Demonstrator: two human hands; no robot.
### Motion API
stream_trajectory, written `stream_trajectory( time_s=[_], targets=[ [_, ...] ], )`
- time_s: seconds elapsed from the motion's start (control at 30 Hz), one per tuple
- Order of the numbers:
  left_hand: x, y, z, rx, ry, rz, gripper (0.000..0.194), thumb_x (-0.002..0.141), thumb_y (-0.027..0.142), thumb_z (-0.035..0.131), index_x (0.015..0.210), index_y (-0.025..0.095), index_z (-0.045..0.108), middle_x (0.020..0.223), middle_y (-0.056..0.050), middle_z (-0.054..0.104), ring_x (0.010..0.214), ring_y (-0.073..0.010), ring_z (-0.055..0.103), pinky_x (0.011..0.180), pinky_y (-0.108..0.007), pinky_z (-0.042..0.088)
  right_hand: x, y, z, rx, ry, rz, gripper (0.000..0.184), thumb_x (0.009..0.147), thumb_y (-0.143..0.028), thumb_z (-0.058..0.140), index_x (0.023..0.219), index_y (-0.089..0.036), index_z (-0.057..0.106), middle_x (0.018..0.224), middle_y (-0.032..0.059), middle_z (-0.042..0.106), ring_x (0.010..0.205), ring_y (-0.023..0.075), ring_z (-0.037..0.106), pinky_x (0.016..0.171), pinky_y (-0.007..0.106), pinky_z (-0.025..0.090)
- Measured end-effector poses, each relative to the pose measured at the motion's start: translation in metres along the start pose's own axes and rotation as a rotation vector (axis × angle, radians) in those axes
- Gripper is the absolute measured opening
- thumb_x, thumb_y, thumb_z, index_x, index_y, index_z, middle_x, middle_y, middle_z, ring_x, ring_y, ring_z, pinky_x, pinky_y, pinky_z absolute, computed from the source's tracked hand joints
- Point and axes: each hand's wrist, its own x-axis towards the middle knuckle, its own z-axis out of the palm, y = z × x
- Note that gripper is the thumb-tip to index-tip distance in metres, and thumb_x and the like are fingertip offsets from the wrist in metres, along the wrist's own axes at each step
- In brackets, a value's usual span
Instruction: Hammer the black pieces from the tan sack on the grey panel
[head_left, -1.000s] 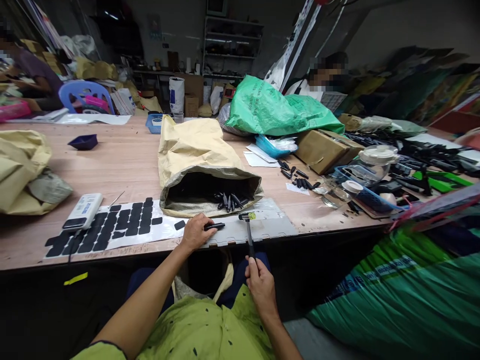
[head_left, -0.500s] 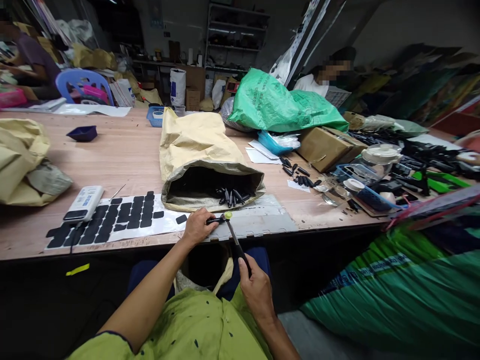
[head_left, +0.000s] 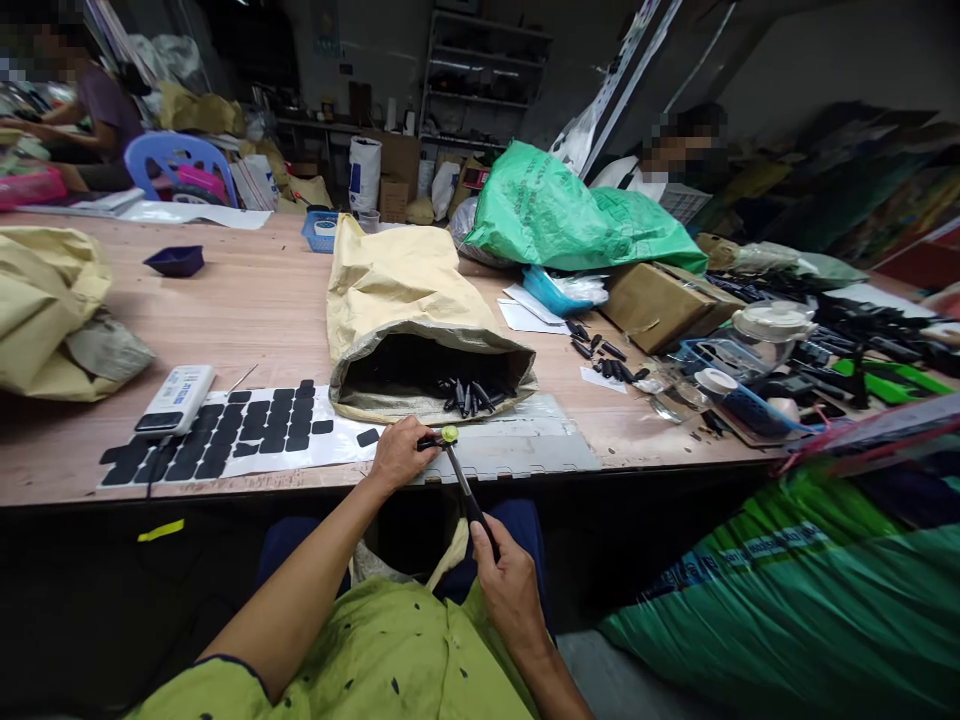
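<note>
My left hand [head_left: 403, 452] pinches a small black piece [head_left: 427, 441] at the table's front edge. In my right hand [head_left: 511, 580] is a small hammer [head_left: 466, 490] with a black handle, a metal shaft and a yellow-green head. The hammer's head is right at the end of the black piece; whether they touch I cannot tell. Just beyond both hands, a cream sack [head_left: 401, 270] lies with its mouth towards me. Several slim black pieces [head_left: 469, 396] lie in that mouth. Beneath the hands a grey sheet [head_left: 525, 440] covers the table edge.
To the left are a white electronic device [head_left: 176, 400], a sheet of black stickers [head_left: 279, 418] and another cream sack [head_left: 52, 310]. A cardboard box [head_left: 664, 305], a green bag [head_left: 570, 215] and a clear jar [head_left: 765, 335] stand right. Two people sit farther back.
The view has shifted slightly, so the table's contents appear a little farther right. Relative to the table, the hammer head has moved slightly left, towards the black piece. Both hands keep their holds.
</note>
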Motion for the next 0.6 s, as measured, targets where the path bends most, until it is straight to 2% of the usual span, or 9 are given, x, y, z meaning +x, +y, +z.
stream_trajectory(
  time_s=[0.13,0.27,0.4,0.6],
  targets=[
    [0.000,0.000,0.000,-0.001,0.014,0.005,0.013,0.077,0.028,0.069,0.090,0.023,0.070,0.082,0.000,0.060,0.084,-0.0176,0.056,0.078,-0.030,0.041,0.007,0.001,-0.001,0.214,0.039,0.129,0.045,0.077,-0.062,0.062,0.091,-0.019,0.071,0.059,0.0004,0.060,0.048,0.0144,0.052,0.042,0.024,0.036],
    [-0.001,0.000,0.001,-0.007,0.027,0.016,0.014,0.076,0.026,0.069,0.089,0.022,0.069,0.081,0.000,0.060,0.082,-0.0171,0.056,0.077,-0.030,0.041,0.023,0.006,-0.005,0.482,0.057,0.302,0.053,0.072,-0.066,0.065,0.096,-0.018,0.065,0.056,-0.0055,0.052,0.035,0.0063,0.035,0.033,0.020,0.025],
    [-0.001,-0.002,0.001,-0.011,0.032,0.034,0.013,0.076,0.029,0.070,0.086,0.021,0.069,0.082,-0.001,0.060,0.081,-0.0170,0.056,0.075,-0.030,0.041,0.034,0.012,-0.010,0.648,0.002,0.442,0.056,0.066,-0.064,0.071,0.096,-0.017,0.063,0.054,-0.0073,0.050,0.034,0.0052,0.035,0.032,0.019,0.025],
    [-0.003,-0.001,-0.002,-0.033,0.027,0.073,0.010,0.077,0.029,0.069,0.081,0.020,0.069,0.080,-0.001,0.060,0.082,-0.0169,0.056,0.076,-0.030,0.040,0.037,0.019,-0.013,0.612,-0.041,0.440,0.058,0.064,-0.067,0.071,0.091,-0.017,0.061,0.051,-0.0082,0.049,0.034,0.0045,0.035,0.033,0.018,0.024]
  ],
)
